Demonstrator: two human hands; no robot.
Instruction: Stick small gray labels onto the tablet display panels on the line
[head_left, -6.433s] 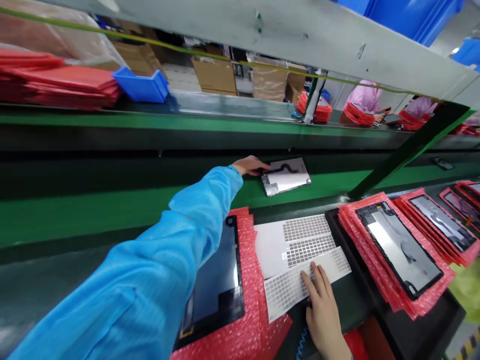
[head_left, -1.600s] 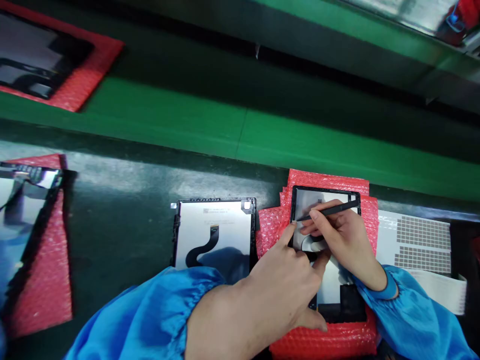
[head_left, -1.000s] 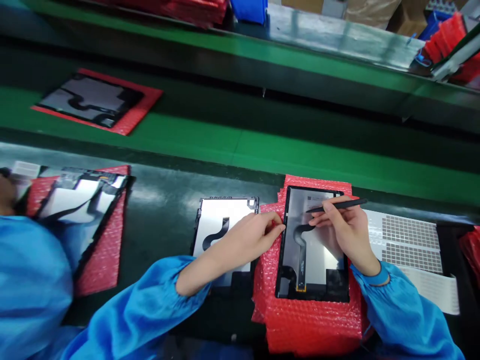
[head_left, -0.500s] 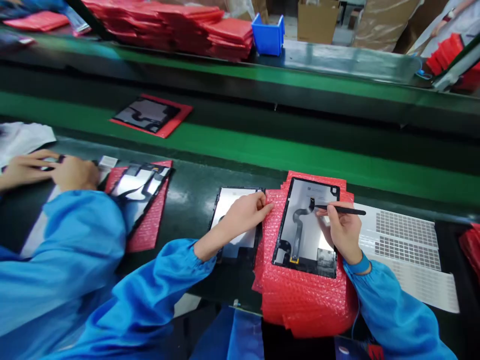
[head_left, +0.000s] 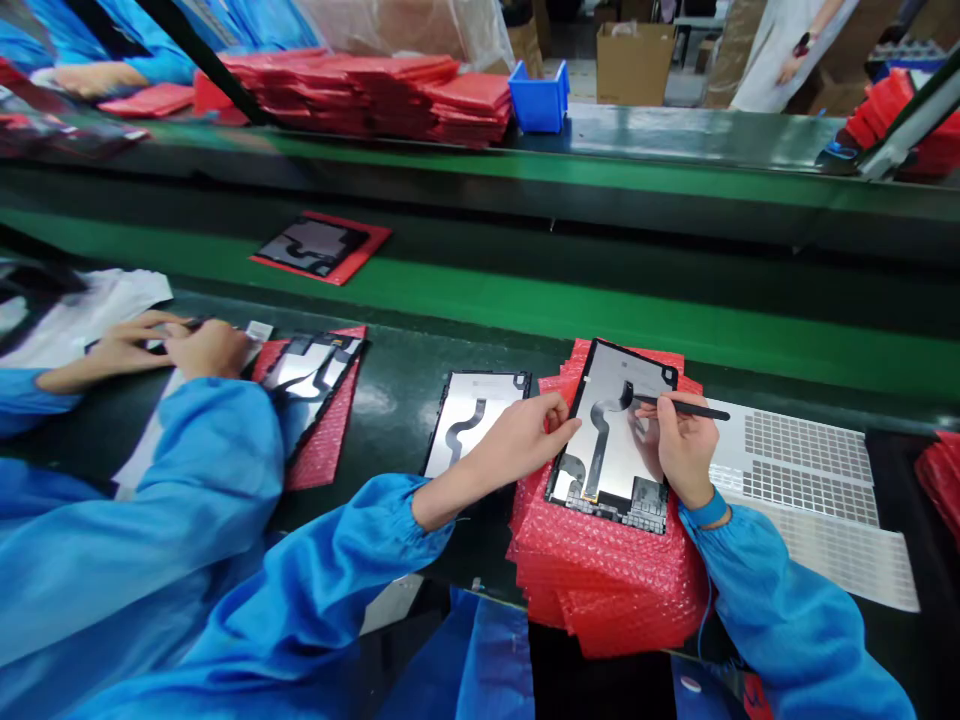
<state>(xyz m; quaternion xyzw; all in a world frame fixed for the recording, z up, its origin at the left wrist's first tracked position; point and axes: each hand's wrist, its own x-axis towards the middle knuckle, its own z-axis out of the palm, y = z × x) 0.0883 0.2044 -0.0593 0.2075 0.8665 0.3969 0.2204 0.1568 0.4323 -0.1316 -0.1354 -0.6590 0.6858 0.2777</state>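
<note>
My right hand point(head_left: 686, 445) is closed around black tweezers point(head_left: 701, 409), their tip at the upper end of a dark flex cable point(head_left: 598, 440). That cable runs over the silvery back of a tablet screen point(head_left: 637, 440), which rests on stacked red bubble-wrap bags point(head_left: 600, 590). At the screen's left edge is my left hand point(head_left: 529, 435), fingers curled and thumb overlapping the rim; it seems to grip that edge. Beneath my left forearm lies a second tablet screen point(head_left: 457, 410), partly covered, with a similar cable.
Sheets of small grey squares point(head_left: 814, 465) lie at the right. A co-worker's hands point(head_left: 202, 348) are busy at the left, near another screen point(head_left: 311, 375) on a red bag. Farther back, a screen point(head_left: 311, 245) lies on the green strip. A blue bin point(head_left: 538, 98) stands on the shelf.
My left hand has moved right to the screen's edge, and the screen's tilt has shifted slightly. The tweezers stay near the cable end. The whole view has shifted a little.
</note>
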